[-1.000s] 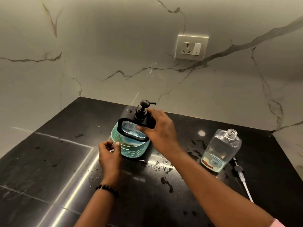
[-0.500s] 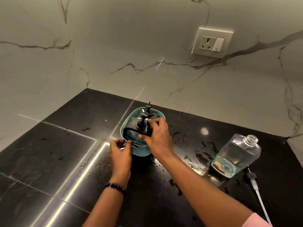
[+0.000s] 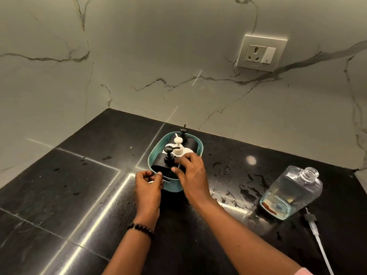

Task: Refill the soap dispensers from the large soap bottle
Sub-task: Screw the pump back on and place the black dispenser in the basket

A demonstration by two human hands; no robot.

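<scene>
A teal basket stands on the black counter near the wall. It holds three pump dispensers: a black one in front, a white one in the middle and another black one at the back. My right hand rests its fingertips on the front black dispenser's body, which sits down in the basket. My left hand pinches the basket's front rim. The large clear soap bottle stands to the right with its neck uncapped and a little liquid at the bottom.
The bottle's pump with its long white tube lies on the counter beside the bottle. Wet smears and drops cover the counter between basket and bottle. A wall socket sits on the marble wall above.
My right hand has lowered the front black dispenser from above the basket down into it. My left hand stayed at the basket's rim. The camera has tilted downward.
</scene>
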